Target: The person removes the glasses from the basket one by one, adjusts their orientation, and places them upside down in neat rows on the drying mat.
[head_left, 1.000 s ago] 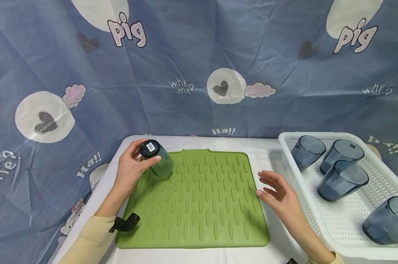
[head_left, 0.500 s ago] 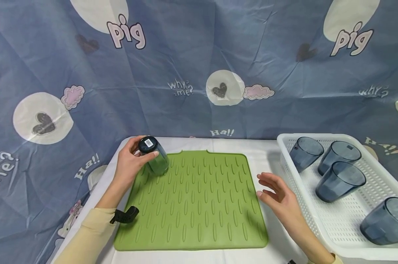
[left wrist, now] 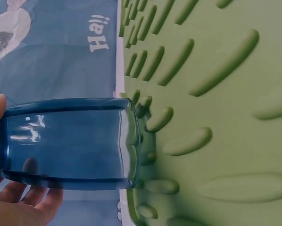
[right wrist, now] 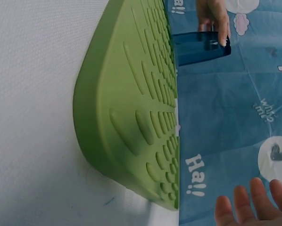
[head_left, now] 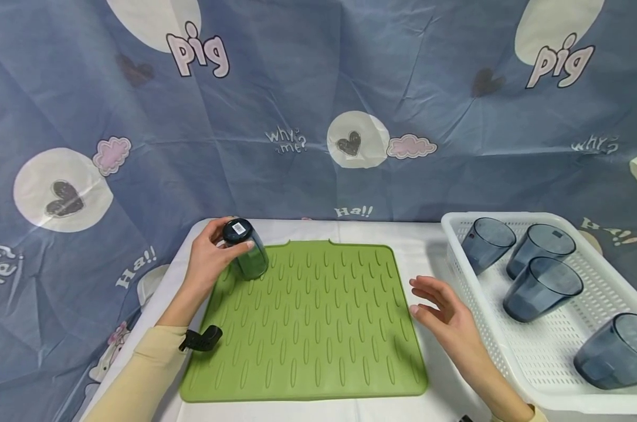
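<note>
My left hand (head_left: 205,258) holds a blue-tinted drinking glass (head_left: 252,262) upside down, thumb and fingers near its dark base, which bears a white label. The glass stands over the back left corner of a green ridged drying mat (head_left: 318,328). In the left wrist view, the rim of the glass (left wrist: 68,143) is down at the mat, seemingly touching it. My right hand (head_left: 447,310) hovers beside the mat's right edge, fingers loosely bent, holding nothing. Its fingertips show at the lower right of the right wrist view.
To the right, a white perforated plastic basket (head_left: 481,305) contains several similar glasses (head_left: 541,293), some leaning. A white cloth (head_left: 424,243) covers the table. Behind it hangs a blue printed curtain (head_left: 276,187).
The glass has moved slightly left and back towards the mat's corner with my left hand, then stayed nearly still. My right hand keeps its place.
</note>
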`<control>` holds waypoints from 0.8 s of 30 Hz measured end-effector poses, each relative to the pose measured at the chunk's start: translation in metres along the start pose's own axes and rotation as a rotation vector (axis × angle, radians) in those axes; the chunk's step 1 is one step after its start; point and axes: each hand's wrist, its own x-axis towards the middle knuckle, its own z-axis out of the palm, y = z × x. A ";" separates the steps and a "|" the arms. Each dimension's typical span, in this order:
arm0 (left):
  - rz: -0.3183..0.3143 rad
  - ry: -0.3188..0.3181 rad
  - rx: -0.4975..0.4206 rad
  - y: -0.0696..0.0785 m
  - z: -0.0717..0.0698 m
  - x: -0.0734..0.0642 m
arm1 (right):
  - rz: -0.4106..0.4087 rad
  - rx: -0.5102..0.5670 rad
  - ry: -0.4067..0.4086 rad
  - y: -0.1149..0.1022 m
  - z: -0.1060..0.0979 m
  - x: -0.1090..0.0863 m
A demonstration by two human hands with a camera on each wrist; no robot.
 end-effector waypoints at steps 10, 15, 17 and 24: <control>-0.002 -0.028 0.038 -0.004 -0.001 0.002 | -0.001 -0.004 0.001 0.002 0.000 0.000; -0.002 -0.063 0.035 -0.003 -0.002 0.004 | -0.002 -0.012 0.004 0.003 0.000 0.000; -0.008 -0.073 0.030 -0.003 -0.003 0.004 | -0.001 -0.014 0.002 0.003 0.000 0.000; -0.029 -0.091 0.008 -0.004 -0.004 0.002 | 0.006 0.004 -0.010 0.003 0.000 -0.001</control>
